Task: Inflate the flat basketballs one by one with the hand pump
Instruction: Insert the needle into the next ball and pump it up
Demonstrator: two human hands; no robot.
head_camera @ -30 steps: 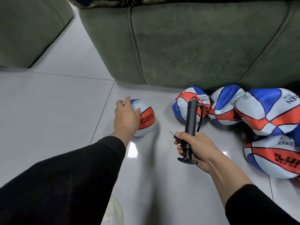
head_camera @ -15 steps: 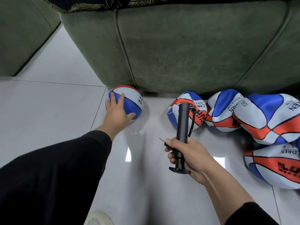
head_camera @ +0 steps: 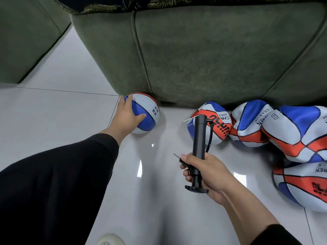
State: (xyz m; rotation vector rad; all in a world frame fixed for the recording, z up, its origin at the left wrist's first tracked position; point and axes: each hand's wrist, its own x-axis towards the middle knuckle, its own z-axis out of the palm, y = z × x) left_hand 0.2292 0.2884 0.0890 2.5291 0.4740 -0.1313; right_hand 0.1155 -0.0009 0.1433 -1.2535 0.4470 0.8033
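Observation:
A round red, white and blue basketball (head_camera: pixel 148 112) sits on the tiled floor against the base of the green sofa. My left hand (head_camera: pixel 125 117) rests on its near left side with fingers spread. My right hand (head_camera: pixel 207 172) grips a black hand pump (head_camera: pixel 199 138) near its handle end, the barrel pointing away from me, its thin hose looped at the side. Several flat, crumpled basketballs lie to the right: one (head_camera: pixel 219 121) just behind the pump's tip, another (head_camera: pixel 247 124) beside it, and larger ones (head_camera: pixel 297 131) at the right edge.
The green sofa (head_camera: pixel 212 59) fills the far side, with a second green piece (head_camera: pixel 26 32) at far left and a floor gap between them. A light shoe tip (head_camera: pixel 111 240) shows at the bottom edge. Glossy white tiles (head_camera: pixel 53 117) spread left and centre.
My left hand has rolled the round ball away from me until it reached the sofa base. My right hand and the pump have stayed about where they were.

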